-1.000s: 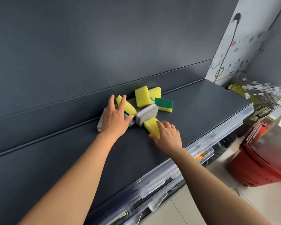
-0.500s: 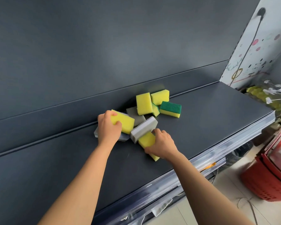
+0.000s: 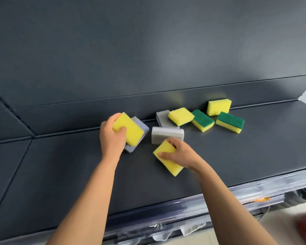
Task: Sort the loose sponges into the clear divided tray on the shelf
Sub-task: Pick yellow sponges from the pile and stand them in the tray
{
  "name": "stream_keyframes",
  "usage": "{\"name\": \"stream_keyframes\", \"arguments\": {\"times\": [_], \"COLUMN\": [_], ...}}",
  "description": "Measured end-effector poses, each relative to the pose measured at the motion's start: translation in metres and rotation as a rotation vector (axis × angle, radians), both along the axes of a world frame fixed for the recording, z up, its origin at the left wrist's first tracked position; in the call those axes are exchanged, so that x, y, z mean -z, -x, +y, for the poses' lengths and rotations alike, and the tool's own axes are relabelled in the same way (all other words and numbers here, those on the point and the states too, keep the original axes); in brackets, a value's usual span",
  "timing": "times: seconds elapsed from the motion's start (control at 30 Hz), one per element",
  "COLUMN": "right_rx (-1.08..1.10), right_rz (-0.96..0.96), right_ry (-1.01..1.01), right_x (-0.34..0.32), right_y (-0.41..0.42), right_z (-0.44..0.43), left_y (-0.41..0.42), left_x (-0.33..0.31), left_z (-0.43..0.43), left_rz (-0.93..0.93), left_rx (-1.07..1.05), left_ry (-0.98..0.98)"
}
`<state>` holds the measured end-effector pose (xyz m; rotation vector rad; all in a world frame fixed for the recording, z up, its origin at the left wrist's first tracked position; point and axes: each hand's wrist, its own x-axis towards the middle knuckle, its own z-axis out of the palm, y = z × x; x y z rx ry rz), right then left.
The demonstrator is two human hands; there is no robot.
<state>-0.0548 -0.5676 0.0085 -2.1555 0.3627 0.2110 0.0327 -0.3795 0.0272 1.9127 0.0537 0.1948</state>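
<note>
**Both hands loaded, tray out of sight**

The left hand curls round a yellow sponge stacked on a grey slab. The right hand pinches a second yellow at its near end, probably to gather like colours together. A grey block and a green-topped pair lie loose on the shelf near the wall. No tray shows. Half a second back the heap was tighter, and both held sponges have since been drawn clear of it.
</note>
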Motion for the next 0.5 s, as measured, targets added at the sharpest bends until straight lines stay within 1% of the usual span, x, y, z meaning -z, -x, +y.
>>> {"name": "stream_keyframes", "arguments": {"times": [0.13, 0.2, 0.37, 0.5], "right_rx": [0.048, 0.066, 0.041, -0.006], "right_rz": [-0.182, -0.257, -0.356, -0.398], "right_ry": [-0.158, -0.199, -0.306, -0.371], "right_x": [-0.004, -0.009, -0.017, -0.019], "right_y": [-0.013, -0.019, -0.028, -0.03], "right_z": [0.044, 0.071, 0.138, 0.198], "left_y": [0.003, 0.007, 0.022, 0.037], "left_x": [-0.001, -0.002, -0.002, 0.003], "left_z": [0.049, 0.077, 0.151, 0.216], "left_rz": [-0.016, -0.031, -0.035, -0.016], "left_rx": [-0.032, -0.032, -0.032, -0.062], "left_ry": [0.06, 0.095, 0.104, 0.083]}}
